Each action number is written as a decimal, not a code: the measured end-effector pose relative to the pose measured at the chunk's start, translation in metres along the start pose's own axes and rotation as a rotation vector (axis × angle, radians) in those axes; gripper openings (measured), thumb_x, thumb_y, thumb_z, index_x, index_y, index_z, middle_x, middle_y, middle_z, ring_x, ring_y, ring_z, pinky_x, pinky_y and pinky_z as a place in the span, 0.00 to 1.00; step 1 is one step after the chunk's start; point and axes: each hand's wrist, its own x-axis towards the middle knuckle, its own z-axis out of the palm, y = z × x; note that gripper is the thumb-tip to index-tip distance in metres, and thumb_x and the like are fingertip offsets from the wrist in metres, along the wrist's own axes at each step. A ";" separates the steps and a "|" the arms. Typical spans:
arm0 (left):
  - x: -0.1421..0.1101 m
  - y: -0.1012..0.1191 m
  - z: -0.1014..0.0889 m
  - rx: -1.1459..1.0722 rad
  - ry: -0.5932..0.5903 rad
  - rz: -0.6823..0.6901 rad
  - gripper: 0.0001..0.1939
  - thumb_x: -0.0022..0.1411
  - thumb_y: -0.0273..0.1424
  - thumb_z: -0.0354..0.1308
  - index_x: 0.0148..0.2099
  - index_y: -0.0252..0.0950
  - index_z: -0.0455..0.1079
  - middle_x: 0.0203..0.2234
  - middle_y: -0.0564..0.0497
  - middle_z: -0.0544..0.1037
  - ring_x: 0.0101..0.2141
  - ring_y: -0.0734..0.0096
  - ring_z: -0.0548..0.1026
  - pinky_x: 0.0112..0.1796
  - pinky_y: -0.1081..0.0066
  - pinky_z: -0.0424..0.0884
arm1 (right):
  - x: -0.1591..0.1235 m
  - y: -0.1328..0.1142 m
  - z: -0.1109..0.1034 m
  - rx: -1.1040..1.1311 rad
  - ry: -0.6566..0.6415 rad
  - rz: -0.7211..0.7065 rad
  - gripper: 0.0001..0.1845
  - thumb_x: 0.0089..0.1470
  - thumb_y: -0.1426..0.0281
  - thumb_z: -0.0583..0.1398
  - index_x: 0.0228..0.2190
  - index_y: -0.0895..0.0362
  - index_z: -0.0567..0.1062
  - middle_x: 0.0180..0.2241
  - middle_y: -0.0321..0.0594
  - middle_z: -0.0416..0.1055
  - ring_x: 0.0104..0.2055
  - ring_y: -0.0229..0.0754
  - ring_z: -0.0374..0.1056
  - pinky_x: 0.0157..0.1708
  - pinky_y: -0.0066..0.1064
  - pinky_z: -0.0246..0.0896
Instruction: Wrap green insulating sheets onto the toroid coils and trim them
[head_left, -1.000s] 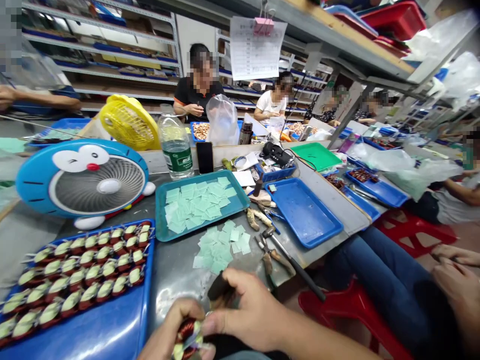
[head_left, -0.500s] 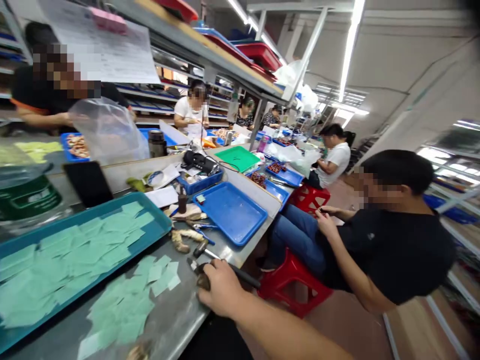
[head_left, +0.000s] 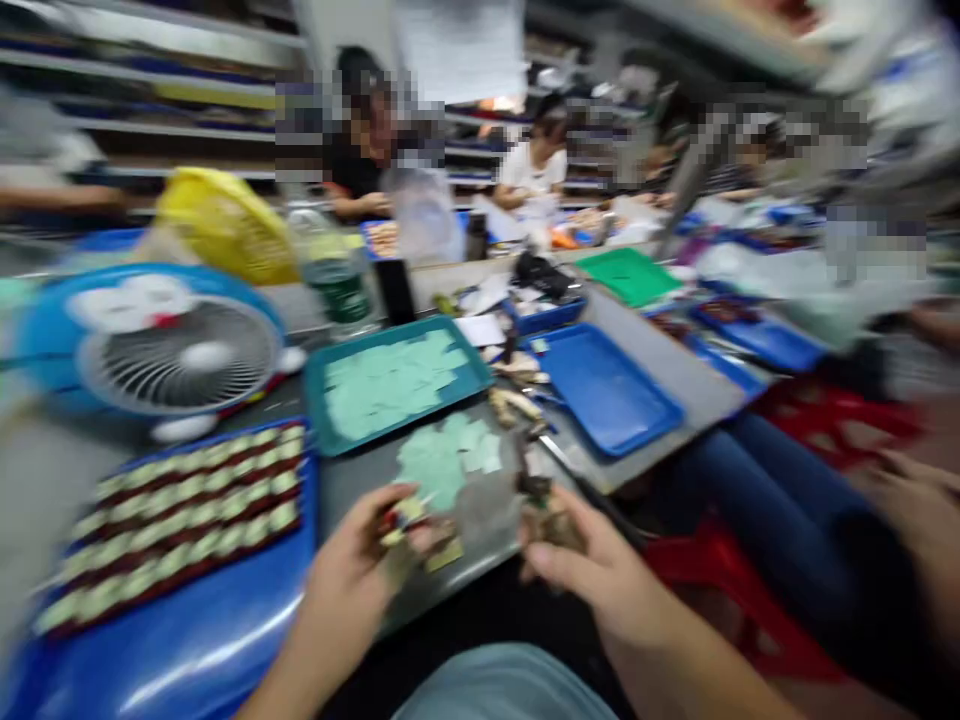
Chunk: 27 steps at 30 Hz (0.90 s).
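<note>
The whole view is motion-blurred. My left hand (head_left: pixel 349 560) is shut on a small copper-wound coil (head_left: pixel 401 525) with pale tape, near the table's front edge. My right hand (head_left: pixel 592 565) grips a dark brownish object (head_left: pixel 555 525), whose exact kind the blur hides. Between my hands and just beyond them lies a loose pile of pale green paper squares (head_left: pixel 446 460). A teal tray (head_left: pixel 319 400) holds more squares. To my left, a blue tray (head_left: pixel 225 600) carries rows of finished coils.
A blue cartoon fan (head_left: pixel 150 345), a yellow fan (head_left: pixel 221 225) and a water bottle (head_left: pixel 334 270) stand at the left. A blue plastic tray (head_left: pixel 604 390) lies to the right. A seated co-worker's hand (head_left: pixel 911 510) and a red stool (head_left: pixel 750 590) are at the right.
The view has swung back left after turning right. My right hand has come back from the tools with the dark object, and both hands are now apart above the table's front edge.
</note>
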 end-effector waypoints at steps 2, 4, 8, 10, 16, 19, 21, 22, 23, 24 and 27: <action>-0.010 -0.001 -0.007 -0.208 -0.024 -0.050 0.28 0.59 0.43 0.69 0.56 0.38 0.66 0.40 0.47 0.78 0.36 0.66 0.78 0.39 0.66 0.76 | 0.005 0.003 -0.005 -0.153 0.100 -0.023 0.26 0.53 0.61 0.69 0.53 0.51 0.72 0.43 0.41 0.76 0.45 0.44 0.71 0.46 0.36 0.66; -0.010 0.000 -0.007 -0.363 -0.028 -0.090 0.32 0.60 0.42 0.68 0.61 0.40 0.59 0.43 0.47 0.77 0.33 0.71 0.78 0.39 0.66 0.76 | 0.012 0.004 -0.009 -0.186 0.041 0.085 0.29 0.53 0.60 0.69 0.55 0.51 0.70 0.45 0.43 0.76 0.46 0.47 0.71 0.45 0.38 0.66; -0.012 0.002 -0.006 -0.475 -0.032 -0.090 0.36 0.59 0.35 0.71 0.62 0.43 0.55 0.49 0.46 0.76 0.38 0.72 0.79 0.47 0.64 0.75 | 0.018 0.004 -0.008 -0.280 -0.127 0.180 0.24 0.57 0.56 0.64 0.52 0.52 0.70 0.36 0.40 0.74 0.36 0.44 0.70 0.34 0.34 0.66; -0.015 0.001 -0.008 -0.449 0.000 -0.060 0.32 0.58 0.33 0.72 0.58 0.43 0.58 0.49 0.46 0.77 0.41 0.69 0.79 0.47 0.65 0.75 | 0.021 0.003 -0.009 -0.520 -0.150 0.087 0.21 0.60 0.56 0.62 0.51 0.51 0.70 0.35 0.38 0.73 0.38 0.45 0.70 0.38 0.35 0.67; -0.016 -0.006 -0.023 -0.015 0.120 0.154 0.31 0.60 0.23 0.67 0.60 0.44 0.59 0.48 0.46 0.81 0.47 0.63 0.80 0.49 0.62 0.74 | 0.036 0.000 -0.005 -1.017 -0.160 -0.193 0.20 0.65 0.56 0.57 0.53 0.51 0.67 0.44 0.45 0.72 0.51 0.51 0.67 0.55 0.45 0.61; -0.014 -0.007 -0.032 0.221 0.154 0.317 0.32 0.59 0.18 0.63 0.61 0.44 0.59 0.50 0.47 0.80 0.50 0.63 0.80 0.51 0.63 0.74 | 0.038 -0.008 0.008 -0.790 -0.212 -0.042 0.27 0.64 0.53 0.57 0.59 0.51 0.63 0.48 0.45 0.72 0.55 0.50 0.67 0.56 0.42 0.62; -0.011 -0.009 -0.038 0.344 0.175 0.423 0.33 0.58 0.16 0.60 0.62 0.44 0.59 0.52 0.47 0.79 0.51 0.63 0.79 0.51 0.64 0.74 | 0.037 -0.014 0.017 -0.671 -0.267 0.050 0.29 0.64 0.52 0.56 0.61 0.51 0.62 0.49 0.44 0.73 0.52 0.49 0.69 0.53 0.40 0.65; -0.009 -0.010 -0.041 0.405 0.188 0.473 0.34 0.58 0.15 0.59 0.63 0.44 0.59 0.52 0.47 0.79 0.51 0.63 0.79 0.51 0.64 0.74 | 0.036 -0.016 0.021 -0.687 -0.294 0.060 0.28 0.65 0.53 0.56 0.61 0.51 0.62 0.49 0.44 0.73 0.52 0.49 0.70 0.53 0.40 0.65; -0.007 -0.011 -0.045 0.467 0.201 0.523 0.35 0.57 0.14 0.58 0.63 0.43 0.59 0.52 0.47 0.79 0.50 0.63 0.79 0.51 0.64 0.74 | 0.035 -0.016 0.024 -0.759 -0.313 0.042 0.26 0.65 0.53 0.55 0.60 0.51 0.63 0.49 0.44 0.73 0.53 0.49 0.69 0.53 0.41 0.65; -0.006 -0.012 -0.048 0.531 0.214 0.571 0.36 0.56 0.14 0.57 0.64 0.43 0.59 0.52 0.47 0.79 0.50 0.63 0.79 0.51 0.63 0.74 | 0.034 -0.015 0.027 -0.866 -0.319 0.002 0.24 0.66 0.55 0.55 0.59 0.51 0.64 0.50 0.45 0.72 0.54 0.50 0.68 0.55 0.42 0.63; -0.002 -0.016 -0.057 0.700 0.233 0.713 0.37 0.55 0.13 0.55 0.65 0.40 0.59 0.51 0.46 0.80 0.48 0.61 0.79 0.48 0.63 0.75 | 0.030 -0.006 0.034 -1.163 -0.303 -0.139 0.20 0.67 0.58 0.54 0.56 0.52 0.66 0.55 0.47 0.68 0.58 0.51 0.64 0.58 0.45 0.60</action>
